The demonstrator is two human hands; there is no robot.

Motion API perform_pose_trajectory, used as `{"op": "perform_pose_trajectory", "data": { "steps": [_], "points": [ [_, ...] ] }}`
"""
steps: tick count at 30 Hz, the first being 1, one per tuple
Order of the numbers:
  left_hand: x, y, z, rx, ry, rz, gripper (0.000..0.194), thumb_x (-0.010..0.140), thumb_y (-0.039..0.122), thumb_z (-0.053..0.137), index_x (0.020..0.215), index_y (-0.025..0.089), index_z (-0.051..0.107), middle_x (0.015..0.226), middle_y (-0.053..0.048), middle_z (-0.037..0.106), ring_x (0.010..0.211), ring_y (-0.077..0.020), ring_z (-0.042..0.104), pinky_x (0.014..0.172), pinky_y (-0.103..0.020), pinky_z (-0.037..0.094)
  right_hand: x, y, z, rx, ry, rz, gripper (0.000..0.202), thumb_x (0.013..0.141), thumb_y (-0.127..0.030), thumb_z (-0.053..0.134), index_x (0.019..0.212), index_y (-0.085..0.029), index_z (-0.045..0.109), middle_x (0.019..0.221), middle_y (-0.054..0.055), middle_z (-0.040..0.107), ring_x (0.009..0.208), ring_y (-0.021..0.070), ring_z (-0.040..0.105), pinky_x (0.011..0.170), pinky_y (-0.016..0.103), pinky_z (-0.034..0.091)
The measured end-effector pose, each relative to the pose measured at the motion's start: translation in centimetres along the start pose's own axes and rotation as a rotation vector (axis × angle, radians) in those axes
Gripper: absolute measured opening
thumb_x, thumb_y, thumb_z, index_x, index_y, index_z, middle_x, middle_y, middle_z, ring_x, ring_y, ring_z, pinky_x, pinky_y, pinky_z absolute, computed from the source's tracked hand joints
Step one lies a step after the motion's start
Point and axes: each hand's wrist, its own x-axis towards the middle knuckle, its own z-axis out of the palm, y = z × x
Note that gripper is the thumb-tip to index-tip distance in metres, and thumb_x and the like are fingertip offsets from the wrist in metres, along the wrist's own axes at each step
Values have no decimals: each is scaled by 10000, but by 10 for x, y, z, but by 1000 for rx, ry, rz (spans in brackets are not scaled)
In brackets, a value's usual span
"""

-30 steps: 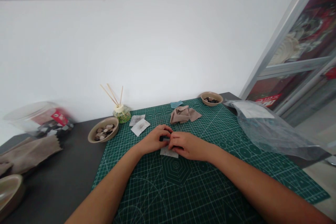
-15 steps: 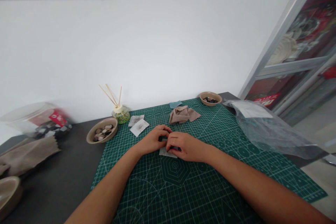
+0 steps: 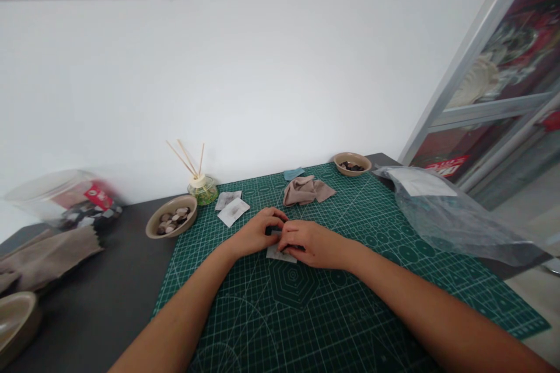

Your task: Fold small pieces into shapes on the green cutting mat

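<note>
Both hands meet over a small pale sheet [image 3: 280,254] lying on the green cutting mat [image 3: 350,309]. My left hand [image 3: 259,233] has its fingers curled at the sheet's upper edge. Beside it, my right hand [image 3: 308,243] is closed with its fingertips pressed together over the sheet. Anything between the fingertips is too small or hidden to name. Two similar pale packets [image 3: 233,211] rest on the mat to the left. A crumpled brown cloth [image 3: 303,190] lies behind my hands, with a blue scrap [image 3: 293,173] beyond it.
A bowl of round pieces [image 3: 172,218] stands left of the mat, near a reed diffuser [image 3: 202,189]. Another bowl [image 3: 352,164] is at the back right. A clear plastic bag [image 3: 450,221] covers the right edge. Brown fabric [image 3: 52,256] and a plastic tub [image 3: 65,195] are far left.
</note>
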Motion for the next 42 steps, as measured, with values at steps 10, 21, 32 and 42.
{"op": "perform_pose_trajectory", "data": {
  "steps": [10, 21, 32, 42],
  "points": [
    [0, 0, 1, 15, -1, -16, 147, 749, 71, 651, 852, 172, 680, 1067, -61, 582, 1050, -217, 523, 941, -351, 411, 0, -1, 0, -10, -36, -7, 245, 815, -61, 550, 997, -173, 670, 986, 65, 598, 918, 176, 565, 820, 290, 455],
    [-1, 0, 1, 28, -1, -15, 139, 743, 71, 661, 840, 169, 672, 1069, -62, 582, 1056, -216, 520, 946, -349, 410, -1, 2, 4, -34, -21, -24, 220, 810, -65, 567, 975, -162, 675, 967, 66, 604, 906, 180, 567, 805, 287, 453],
    [-1, 0, 1, 18, -5, -14, 145, 740, 71, 645, 834, 179, 673, 1070, -55, 580, 1058, -219, 515, 951, -360, 406, 1, -1, 2, -76, -28, -34, 220, 812, -58, 556, 956, -161, 686, 933, 69, 606, 888, 184, 568, 801, 298, 450],
    [0, -1, 1, 13, -7, -30, 173, 749, 97, 646, 898, 179, 680, 1082, -65, 569, 1078, -225, 508, 976, -369, 394, 3, -3, 2, -70, 72, -53, 128, 800, -89, 585, 883, -153, 659, 918, 74, 620, 907, 187, 558, 836, 323, 450]
  ]
}}
